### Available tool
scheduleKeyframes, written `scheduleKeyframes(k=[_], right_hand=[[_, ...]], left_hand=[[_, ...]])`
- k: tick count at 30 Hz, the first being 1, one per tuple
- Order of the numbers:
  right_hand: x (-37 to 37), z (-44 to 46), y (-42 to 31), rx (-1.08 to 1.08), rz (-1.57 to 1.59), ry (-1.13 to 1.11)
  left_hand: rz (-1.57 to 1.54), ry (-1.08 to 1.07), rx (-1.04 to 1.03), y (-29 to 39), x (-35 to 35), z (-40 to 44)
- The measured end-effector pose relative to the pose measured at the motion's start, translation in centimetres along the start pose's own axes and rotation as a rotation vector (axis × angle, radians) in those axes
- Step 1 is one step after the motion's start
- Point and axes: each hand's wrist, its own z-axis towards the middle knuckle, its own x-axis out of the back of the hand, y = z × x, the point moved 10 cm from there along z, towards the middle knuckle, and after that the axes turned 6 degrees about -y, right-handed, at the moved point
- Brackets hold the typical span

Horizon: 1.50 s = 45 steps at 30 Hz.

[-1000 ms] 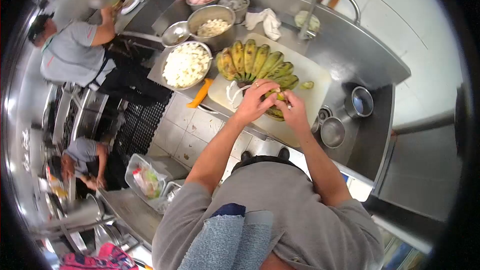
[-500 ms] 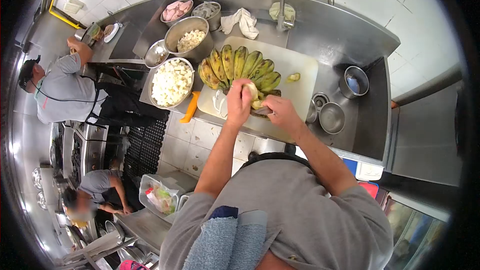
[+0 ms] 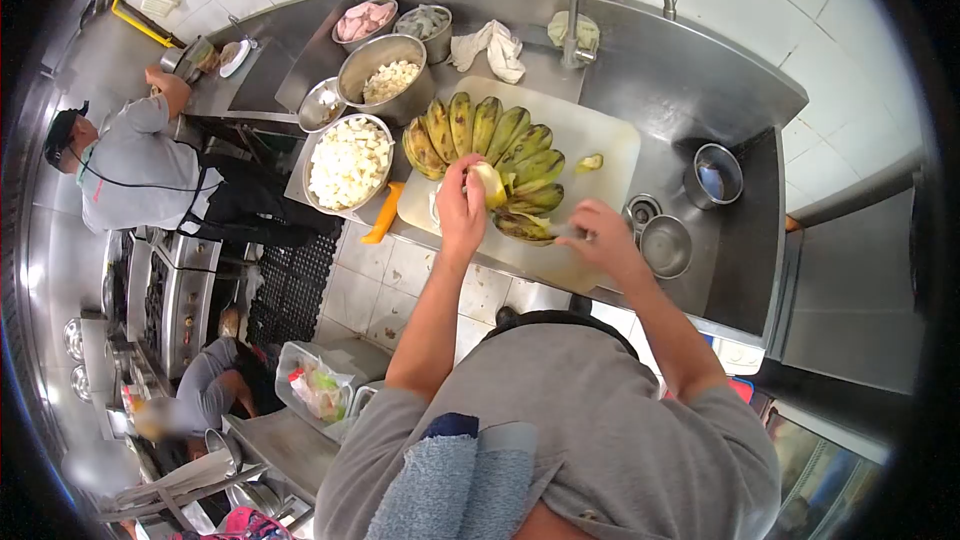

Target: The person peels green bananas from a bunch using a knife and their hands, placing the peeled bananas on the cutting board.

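Note:
A fan of green-yellow plantains with dark spots (image 3: 510, 135) lies on the white cutting board (image 3: 615, 155). My left hand (image 3: 463, 205) is closed around a partly peeled plantain (image 3: 488, 183), its pale flesh showing, at the bunch's near left side. To the right, my right hand (image 3: 600, 235) has its fingers drawn together over the board's edge; a small blurred blade seems to stick out from them toward the bunch. A loose piece of peel (image 3: 590, 163) rests on the board's right part.
Left of the board stand a bowl of pale chunks (image 3: 350, 162), a deep pot (image 3: 390, 83) and an orange handle (image 3: 383, 213). Metal bowls (image 3: 665, 245) sit in the sink at right, near the faucet (image 3: 574, 25). Two people work at far left.
My hands have moved apart: the right one has gone right, away from the plantain, while the left keeps hold of it. More pale flesh shows. The camera view has shifted.

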Motion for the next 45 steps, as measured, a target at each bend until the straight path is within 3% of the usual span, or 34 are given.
scheduleKeyframes(k=[3,5,9,12,15,18,24,29,32,35,38,41,45], right_hand=[[2.2,0.6,1.0,-0.133,0.21,0.065],[0.9,2.4,0.1,-0.052,0.35,0.108],[-2.5,5.9,-4.2,0.056,0.42,0.123],[-5.5,7.0,-3.8,-0.154,0.705,-0.04],[-6.3,7.7,-2.6,-0.188,0.594,-0.047],[-5.5,8.6,-4.7,0.065,0.325,0.025],[-4.9,7.8,-6.9,0.152,0.119,0.255],[-4.8,8.5,-7.2,0.118,0.145,0.208],[-4.8,9.4,-7.1,0.038,0.169,0.132],[-4.9,9.9,-6.8,-0.02,0.175,0.104],[-5.0,10.4,-6.3,-0.055,0.107,0.102],[-5.1,9.8,-4.9,-0.172,0.057,0.115],[-4.9,9.0,-0.9,-0.245,0.31,0.119]], left_hand=[[0.037,0.061,0.008,0.7,-0.1,-1.6],[0.179,0.012,0.124,0.6,-0.6,-2.7],[0.212,0.036,0.033,1.4,-1.3,-3.2],[0.2,0.099,0.017,0.7,-0.8,-3.2],[0.172,0.064,0.05,0.5,-0.9,-3.2],[0.146,0.086,0.086,0.7,-0.4,-2.9],[0.126,0.16,0.081,0.1,0.4,-2.5],[0.117,0.185,0.077,0.3,1.0,-2.4],[0.061,0.218,-0.064,1.1,1.1,-2.6],[-0.002,0.166,0.047,0.2,0.8,-2.6],[0.1,0.17,0.033,0.6,1.0,-2.5],[-0.173,0.27,0.149,-2.8,0.9,-3.2],[0.059,0.144,0.018,-1.5,-0.5,-3.2]])
